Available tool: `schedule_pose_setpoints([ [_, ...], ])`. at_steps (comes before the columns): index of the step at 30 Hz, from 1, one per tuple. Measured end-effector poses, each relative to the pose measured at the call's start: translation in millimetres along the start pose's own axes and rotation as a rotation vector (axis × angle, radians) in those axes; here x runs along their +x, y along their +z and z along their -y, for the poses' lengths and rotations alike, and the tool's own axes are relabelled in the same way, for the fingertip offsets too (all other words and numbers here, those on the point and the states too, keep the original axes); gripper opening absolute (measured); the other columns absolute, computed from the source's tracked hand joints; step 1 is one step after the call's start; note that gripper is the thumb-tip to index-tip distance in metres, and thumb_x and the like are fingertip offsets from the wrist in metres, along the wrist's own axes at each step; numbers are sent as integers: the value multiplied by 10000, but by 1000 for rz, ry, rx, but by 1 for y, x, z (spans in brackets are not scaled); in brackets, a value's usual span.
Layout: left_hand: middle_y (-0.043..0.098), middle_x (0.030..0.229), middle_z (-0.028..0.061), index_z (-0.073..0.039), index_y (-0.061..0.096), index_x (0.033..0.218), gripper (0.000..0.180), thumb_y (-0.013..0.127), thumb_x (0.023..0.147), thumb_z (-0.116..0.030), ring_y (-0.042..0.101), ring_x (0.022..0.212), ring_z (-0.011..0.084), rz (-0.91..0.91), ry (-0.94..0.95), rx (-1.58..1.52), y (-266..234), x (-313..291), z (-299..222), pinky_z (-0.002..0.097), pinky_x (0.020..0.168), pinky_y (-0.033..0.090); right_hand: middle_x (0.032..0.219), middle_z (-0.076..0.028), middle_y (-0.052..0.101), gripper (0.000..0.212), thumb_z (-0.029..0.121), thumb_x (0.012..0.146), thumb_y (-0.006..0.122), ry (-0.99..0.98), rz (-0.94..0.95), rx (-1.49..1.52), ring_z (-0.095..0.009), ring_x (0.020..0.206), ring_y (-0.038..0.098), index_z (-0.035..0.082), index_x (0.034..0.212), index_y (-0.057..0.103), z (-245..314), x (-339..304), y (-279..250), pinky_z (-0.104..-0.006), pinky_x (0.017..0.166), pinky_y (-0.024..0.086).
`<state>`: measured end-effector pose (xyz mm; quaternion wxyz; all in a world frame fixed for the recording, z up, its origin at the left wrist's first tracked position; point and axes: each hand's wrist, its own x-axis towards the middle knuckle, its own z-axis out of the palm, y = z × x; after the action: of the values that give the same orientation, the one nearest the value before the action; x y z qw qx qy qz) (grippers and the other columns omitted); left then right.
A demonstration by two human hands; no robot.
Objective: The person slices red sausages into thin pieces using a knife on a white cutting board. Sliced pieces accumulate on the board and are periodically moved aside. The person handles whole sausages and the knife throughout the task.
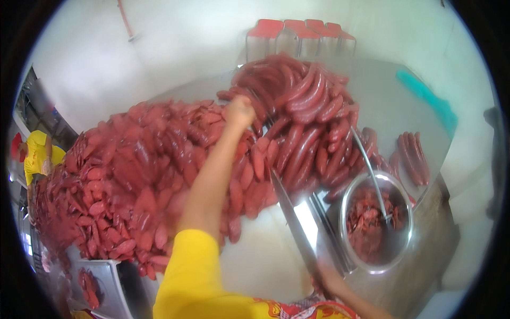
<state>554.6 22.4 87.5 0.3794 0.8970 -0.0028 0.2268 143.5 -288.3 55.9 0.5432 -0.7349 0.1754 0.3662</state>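
My left arm reaches far across the table. My left hand (241,110) is closed at the edge of a heap of whole dark-red sausages (308,101); what is in its fingers, if anything, is hidden. Near the front edge, my right hand (330,280) grips a long knife (291,215), its blade slanting up and left toward the meat. A large mound of red sausage slices (133,181) spreads over the left side, beneath and beside my left arm. A pale cutting surface (255,258) shows between the mound and the blade.
Right of the knife are a shiny metal block (319,218) and a round steel pot (346,234) holding red pieces and a metal rod (367,157). Several sausages (414,159) lie apart at right, near green material (429,101). Red stools (265,29) stand behind; a yellow-shirted person (36,151) is at left.
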Motion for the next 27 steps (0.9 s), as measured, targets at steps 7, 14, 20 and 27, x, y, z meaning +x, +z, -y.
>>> schedule_pose_setpoints([
  [7,438,1421,263,212,-35,1413,1069,694,766,-226,498,1285,328,491,-493,487,133,43,39,372,1051,412,514,-33,456,768,694,951,258,42,-194,115,-173,457,433,71,620,562,-47,4,-2,-332,469,340],
  [14,628,577,184,-7,632,510,393,566,708,-340,663,597,269,111,-456,-235,26,49,24,416,571,521,559,-37,538,745,684,952,270,-63,-21,205,-151,496,501,58,761,626,-12,-18,-18,-292,480,372],
  [20,558,608,13,-59,616,796,480,635,867,-533,483,434,111,15,-508,-585,-164,-81,-82,253,387,370,598,-61,560,794,665,969,223,-256,-47,217,-143,511,527,0,766,608,-3,-37,-17,-286,494,421],
  [27,661,817,71,1,676,981,307,732,842,-267,621,784,136,401,-282,-185,-251,-345,-96,282,711,492,587,-49,543,794,709,941,230,-392,101,269,-132,492,506,17,786,586,-30,-48,-20,-267,477,402],
])
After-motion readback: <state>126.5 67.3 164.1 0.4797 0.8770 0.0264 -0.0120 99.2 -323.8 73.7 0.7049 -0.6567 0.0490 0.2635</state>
